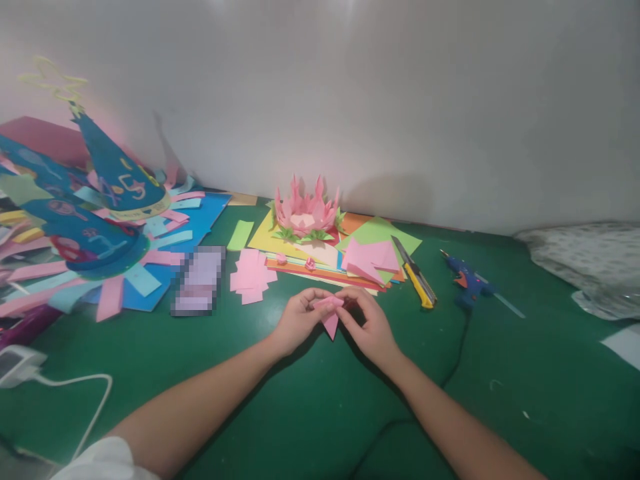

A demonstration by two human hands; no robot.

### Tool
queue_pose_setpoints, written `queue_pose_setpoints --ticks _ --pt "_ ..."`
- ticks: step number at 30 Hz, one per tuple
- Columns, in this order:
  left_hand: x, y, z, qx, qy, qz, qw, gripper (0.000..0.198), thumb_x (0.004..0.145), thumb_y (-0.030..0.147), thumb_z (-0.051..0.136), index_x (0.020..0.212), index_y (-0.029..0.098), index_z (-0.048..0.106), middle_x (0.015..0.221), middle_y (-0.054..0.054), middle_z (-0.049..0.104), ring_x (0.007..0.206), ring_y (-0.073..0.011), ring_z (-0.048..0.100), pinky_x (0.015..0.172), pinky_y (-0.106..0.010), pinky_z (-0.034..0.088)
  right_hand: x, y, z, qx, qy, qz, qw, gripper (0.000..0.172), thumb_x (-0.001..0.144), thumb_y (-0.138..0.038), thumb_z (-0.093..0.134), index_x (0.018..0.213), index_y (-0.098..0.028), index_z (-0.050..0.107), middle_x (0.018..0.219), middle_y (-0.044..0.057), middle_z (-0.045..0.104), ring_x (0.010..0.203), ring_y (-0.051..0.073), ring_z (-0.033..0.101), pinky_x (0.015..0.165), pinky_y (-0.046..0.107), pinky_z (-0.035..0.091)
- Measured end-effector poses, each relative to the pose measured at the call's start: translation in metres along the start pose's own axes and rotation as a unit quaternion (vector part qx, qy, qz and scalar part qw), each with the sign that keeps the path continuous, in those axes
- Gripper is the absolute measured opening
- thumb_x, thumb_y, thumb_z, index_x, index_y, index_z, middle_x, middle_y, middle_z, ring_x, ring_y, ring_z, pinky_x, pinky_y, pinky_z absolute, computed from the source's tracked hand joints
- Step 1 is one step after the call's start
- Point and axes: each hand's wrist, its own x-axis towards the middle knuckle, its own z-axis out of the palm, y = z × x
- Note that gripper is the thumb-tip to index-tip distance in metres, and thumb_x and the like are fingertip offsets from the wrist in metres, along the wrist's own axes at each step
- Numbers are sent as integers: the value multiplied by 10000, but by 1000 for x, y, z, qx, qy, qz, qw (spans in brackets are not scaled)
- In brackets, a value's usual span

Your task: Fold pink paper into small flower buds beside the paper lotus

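Between my two hands, above the green table, is a small folded piece of pink paper (331,326), its pointed end aimed down toward me. My left hand (301,320) pinches its left side with thumb and fingers. On the right side, my right hand (367,325) grips the same paper near its top edge. Just beyond them lie a loose stack of pink paper strips (250,275) and two small pink folded pieces, one of them a curled bit (310,264). A pink paper lotus (306,212) with green leaves stands behind on coloured sheets.
A yellow utility knife (419,280) with its blade out lies right of the pink sheets (370,259). Farther right is a blue glue gun (467,280), its cord trailing toward me. Decorated blue paper cones (117,167) crowd the left, beside a blurred rectangle (199,280) and a white plug (20,367).
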Motion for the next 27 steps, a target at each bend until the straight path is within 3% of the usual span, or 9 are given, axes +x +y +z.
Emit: queue_pose_setpoints --ticks 6,15,27 --pt "-1 2 0 5 -2 3 1000 282 674 354 693 844 144 613 800 -33 677 703 -120 586 651 -223 426 -2 3 1 -7 13 7 1000 159 830 -198 527 984 -219 560 917 46 604 803 177 583 715 313 490" --pt "-1 2 1 -2 4 0 1000 274 659 356 704 811 143 622 824 -47 698 724 -132 597 680 -239 424 -1 0 -1 2 11 11 1000 49 822 -198 544 864 -208 566 822 37 601 746 169 566 668 299 475" --pt "-1 3 1 18 -12 0 1000 257 681 367 680 737 130 597 696 -12 630 615 -87 520 605 -210 382 -1 1 -2 1 20 -12 1000 64 801 -154 551 761 -205 548 824 34 584 786 173 552 693 314 449"
